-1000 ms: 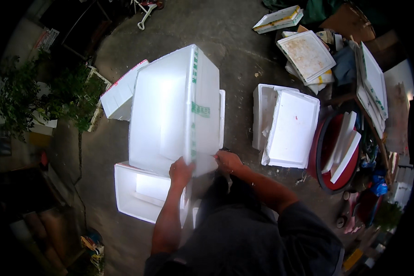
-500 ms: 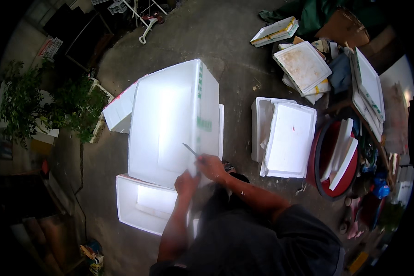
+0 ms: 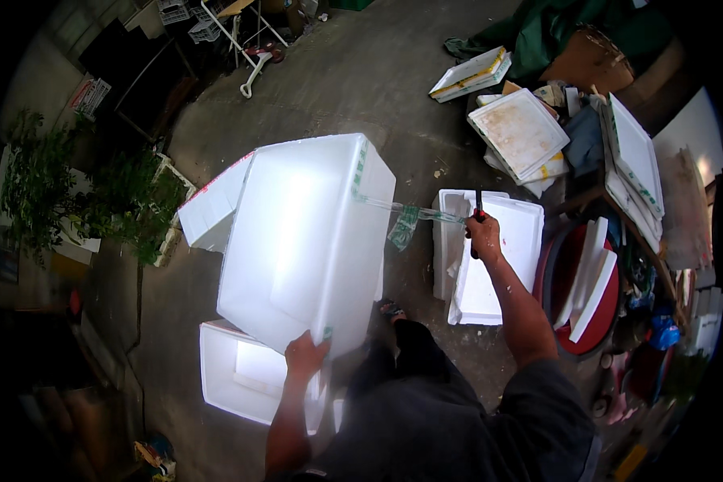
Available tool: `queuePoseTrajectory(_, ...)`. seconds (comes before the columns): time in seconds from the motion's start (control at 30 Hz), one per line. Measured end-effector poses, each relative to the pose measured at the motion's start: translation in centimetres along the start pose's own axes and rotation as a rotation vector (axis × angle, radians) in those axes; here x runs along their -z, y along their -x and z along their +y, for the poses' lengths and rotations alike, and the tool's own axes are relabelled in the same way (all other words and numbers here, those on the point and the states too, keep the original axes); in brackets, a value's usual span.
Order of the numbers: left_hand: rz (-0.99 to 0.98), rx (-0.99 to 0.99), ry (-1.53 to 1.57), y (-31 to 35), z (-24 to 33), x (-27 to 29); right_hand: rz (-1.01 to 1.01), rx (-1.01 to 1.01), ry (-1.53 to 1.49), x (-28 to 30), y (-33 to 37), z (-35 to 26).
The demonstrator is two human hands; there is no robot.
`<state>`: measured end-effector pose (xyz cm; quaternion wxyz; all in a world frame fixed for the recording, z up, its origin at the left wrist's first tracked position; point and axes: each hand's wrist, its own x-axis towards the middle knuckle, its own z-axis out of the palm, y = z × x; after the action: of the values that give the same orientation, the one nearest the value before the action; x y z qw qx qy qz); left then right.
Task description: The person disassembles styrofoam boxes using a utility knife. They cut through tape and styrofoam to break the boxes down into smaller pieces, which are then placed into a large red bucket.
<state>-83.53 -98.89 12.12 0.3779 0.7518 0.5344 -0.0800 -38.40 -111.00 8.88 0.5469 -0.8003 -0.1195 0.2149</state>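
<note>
Concrete floor [image 3: 361, 80]; left hand [image 3: 305, 357] grips foam box [image 3: 297, 241]; right hand [image 3: 484, 234] pulls tape strip [image 3: 406, 213].

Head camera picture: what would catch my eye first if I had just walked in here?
The big white foam box in the middle, steadied at its near corner by the left hand. Next, the strip of clear tape stretched from the box's side to the right hand, which also holds a dark-handled tool. To the right, stacked white foam lids lie on the concrete, with more foam pieces in a red tub.

white foam box [image 3: 297, 241], green-printed tape strip [image 3: 406, 218]
</note>
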Motion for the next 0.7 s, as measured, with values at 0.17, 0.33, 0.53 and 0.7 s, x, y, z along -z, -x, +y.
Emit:
queuePoseTrajectory(0.17,0.012,-0.034,-0.124,-0.3,-3.8,-0.1,0.306,0.116,-0.05,11.4,-6.1,-2.5)
queuePoseTrajectory(0.33,0.033,-0.143,-0.279,-0.3,-7.3,1.1,0.449,0.111,-0.195,19.6,-7.6,-5.6)
queuePoseTrajectory(0.53,-0.002,-0.244,-0.329,0.9,-7.4,1.7,0.061,0.124,0.055,14.2,-5.3,-7.2)
queuePoseTrajectory(0.7,0.005,-0.317,-0.407,0.9,-6.2,0.8,-0.451,0.217,0.003,2.4,-2.8,-6.4)
